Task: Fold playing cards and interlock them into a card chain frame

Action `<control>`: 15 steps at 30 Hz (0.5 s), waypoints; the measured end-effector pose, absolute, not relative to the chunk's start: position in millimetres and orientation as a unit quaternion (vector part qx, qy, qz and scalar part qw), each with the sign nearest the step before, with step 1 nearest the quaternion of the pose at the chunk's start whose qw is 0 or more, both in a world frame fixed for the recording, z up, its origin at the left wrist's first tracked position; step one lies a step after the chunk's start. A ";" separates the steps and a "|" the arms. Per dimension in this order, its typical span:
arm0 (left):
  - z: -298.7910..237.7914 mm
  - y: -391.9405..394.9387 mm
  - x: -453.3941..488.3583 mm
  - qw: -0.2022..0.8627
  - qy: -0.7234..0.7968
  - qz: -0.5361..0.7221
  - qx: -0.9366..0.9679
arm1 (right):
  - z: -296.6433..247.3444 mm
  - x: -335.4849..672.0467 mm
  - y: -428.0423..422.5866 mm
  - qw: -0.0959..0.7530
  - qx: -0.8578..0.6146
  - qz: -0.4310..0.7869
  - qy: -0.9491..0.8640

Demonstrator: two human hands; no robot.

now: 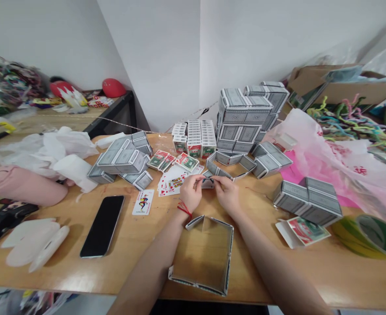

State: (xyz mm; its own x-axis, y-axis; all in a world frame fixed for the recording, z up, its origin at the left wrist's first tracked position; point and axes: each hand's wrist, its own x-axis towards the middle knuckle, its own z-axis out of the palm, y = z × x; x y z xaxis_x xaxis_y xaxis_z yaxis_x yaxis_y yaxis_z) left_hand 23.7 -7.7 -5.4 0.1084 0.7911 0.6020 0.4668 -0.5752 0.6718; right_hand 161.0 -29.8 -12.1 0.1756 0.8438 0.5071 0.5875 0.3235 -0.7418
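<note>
My left hand (pixel 192 190) and my right hand (pixel 226 192) are close together above the table's middle, fingertips pinched on what looks like a bent playing card (pixel 207 183). Fingers hide part of it. A red string bracelet circles my left wrist. Between my forearms stands a square frame of folded cards (pixel 231 249), with a gap at its left side. Just beyond my left hand lie fanned playing cards (pixel 170 183), and a joker card (pixel 143 202) rests face up nearer me. Past my right hand is another ring of folded cards (pixel 250 165).
Stacked card-covered blocks (pixel 241 113) rise at the back, beside rows of card boxes (pixel 194 135). More blocks (pixel 123 155) stand left. A phone (pixel 102 226) and pink roll (pixel 22 186) lie left; an opened card box (pixel 306 231) and tape roll (pixel 350 234) lie right.
</note>
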 end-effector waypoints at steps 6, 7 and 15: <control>-4.8 -7.7 24.6 0.159 0.434 0.509 0.726 | -12.0 158.7 -30.5 0.518 -0.557 0.136 -0.634; -4.4 -7.7 24.6 0.156 0.434 0.511 0.725 | -11.4 158.9 -30.7 0.517 -0.555 0.134 -0.638; -3.5 -9.6 23.4 0.124 0.439 0.514 0.726 | -5.8 159.3 -32.0 0.516 -0.546 0.133 -0.646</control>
